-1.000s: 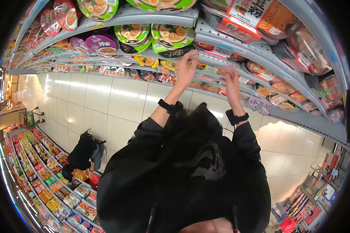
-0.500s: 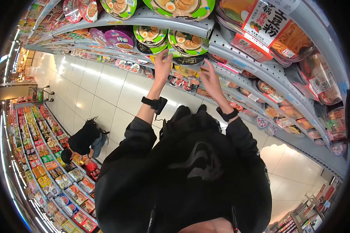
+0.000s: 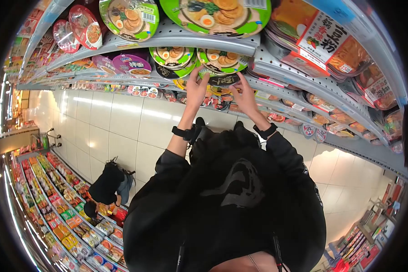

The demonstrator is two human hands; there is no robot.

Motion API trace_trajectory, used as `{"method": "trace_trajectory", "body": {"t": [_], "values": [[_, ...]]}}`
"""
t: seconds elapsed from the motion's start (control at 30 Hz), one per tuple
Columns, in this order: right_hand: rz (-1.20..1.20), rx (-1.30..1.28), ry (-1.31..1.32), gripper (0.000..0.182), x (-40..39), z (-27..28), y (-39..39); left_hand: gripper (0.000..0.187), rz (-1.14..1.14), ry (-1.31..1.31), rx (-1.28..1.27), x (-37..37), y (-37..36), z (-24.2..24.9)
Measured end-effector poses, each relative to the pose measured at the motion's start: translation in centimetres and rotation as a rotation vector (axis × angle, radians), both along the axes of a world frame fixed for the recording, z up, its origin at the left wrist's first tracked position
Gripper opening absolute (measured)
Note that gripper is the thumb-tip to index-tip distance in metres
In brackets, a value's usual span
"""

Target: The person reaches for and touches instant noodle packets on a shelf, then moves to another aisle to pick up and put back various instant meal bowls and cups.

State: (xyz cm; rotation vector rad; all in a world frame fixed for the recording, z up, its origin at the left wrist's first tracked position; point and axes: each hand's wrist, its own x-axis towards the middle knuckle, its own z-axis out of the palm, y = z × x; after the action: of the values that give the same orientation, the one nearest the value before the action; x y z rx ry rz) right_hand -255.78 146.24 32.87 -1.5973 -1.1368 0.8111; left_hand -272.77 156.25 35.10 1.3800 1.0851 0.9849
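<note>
Both hands, left hand point(image 3: 196, 90) and right hand point(image 3: 244, 96), have closed in since earlier, now clasping a round black-rimmed noodle bowl point(image 3: 224, 80) between them.

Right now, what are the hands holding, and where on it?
Both hands, left hand and right hand, grip a dark noodle bowl by its opposite rim edges on the shelf.

Crouching person point(image 3: 106, 188), purple noodle bowl point(image 3: 132, 64)
</note>
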Motion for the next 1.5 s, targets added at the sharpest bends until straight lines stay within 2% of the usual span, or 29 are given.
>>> {"method": "trace_trajectory", "body": {"t": [0.13,0.2,0.27,0.37,0.43,0.5,0.57,0.6,0.67,0.73,0.83,0.93,1.0,1.07,1.13,1.27,1.37,1.5], "values": [[-0.066,-0.024,0.104,0.066,-0.7,0.8,0.0,0.042,-0.153,-0.047,0.021,-1.4,0.7,-0.4],[-0.043,-0.021,-0.048,0.066,-0.3,-0.1,0.0,0.043,-0.218,-0.062,0.023,-1.9,1.2,-1.1],[-0.072,0.011,-0.038,0.064,-0.4,0.2,0.1,0.045,-0.219,0.046,0.198,-2.0,0.9,-1.0],[-0.133,0.014,0.316,0.057,-1.0,0.4,0.2,0.044,-0.268,0.112,0.198,-3.2,0.4,1.3],[-0.157,-0.016,0.362,0.054,-1.5,1.4,0.1,0.043,-0.286,0.234,0.303,-4.2,0.4,2.5],[-0.222,-0.057,0.465,0.041,-2.3,3.4,0.1,0.042,-0.294,0.189,0.332,-4.8,1.0,3.0],[-0.285,-0.019,0.535,0.036,-2.6,3.2,0.3,0.041,-0.291,0.154,0.351,-5.2,1.0,2.9],[-0.329,0.018,0.6,0.032,-2.6,3.0,0.6,0.042,-0.315,0.121,0.272,-4.9,1.3,2.6],[-0.377,0.057,0.57,0.027,-3.0,2.6,1.2,0.044,-0.344,0.087,0.199,-4.3,1.3,2.3],[-0.463,0.043,0.552,0.028,-3.1,2.7,1.7,0.049,-0.357,-0.066,0.086,-3.3,0.9,2.4],[-0.488,0.064,0.494,0.024,-3.0,2.1,2.0,0.049,-0.29,-0.169,0.09,-1.9,1.1,0.8],[-0.498,0.087,0.446,0.021,-3.4,1.8,2.4,0.044,-0.237,-0.024,-0.008,-1.4,2.0,0.5],[-0.516,0.073,0.418,0.02,-3.1,1.6,2.4,0.04,-0.208,0.003,0.011,-0.5,2.7,0.3],[-0.474,0.065,0.235,0.02,-2.9,1.0,2.1,0.033,-0.164,0.065,0.024,-0.4,3.0,0.0],[-0.446,0.104,0.248,0.019,-3.1,0.5,1.9,0.031,-0.155,0.101,0.114,-0.3,2.8,0.1],[-0.413,0.118,0.172,0.018,-2.6,0.5,1.5,0.029,-0.09,0.069,0.029,0.4,2.6,0.9],[-0.338,0.161,0.18,0.022,-2.3,0.4,0.9,0.031,-0.097,0.026,0.025,0.4,2.7,0.3],[-0.296,0.1,0.067,0.031,-2.1,0.4,0.5,0.034,-0.088,-0.039,0.026,0.4,2.2,0.6]]}}
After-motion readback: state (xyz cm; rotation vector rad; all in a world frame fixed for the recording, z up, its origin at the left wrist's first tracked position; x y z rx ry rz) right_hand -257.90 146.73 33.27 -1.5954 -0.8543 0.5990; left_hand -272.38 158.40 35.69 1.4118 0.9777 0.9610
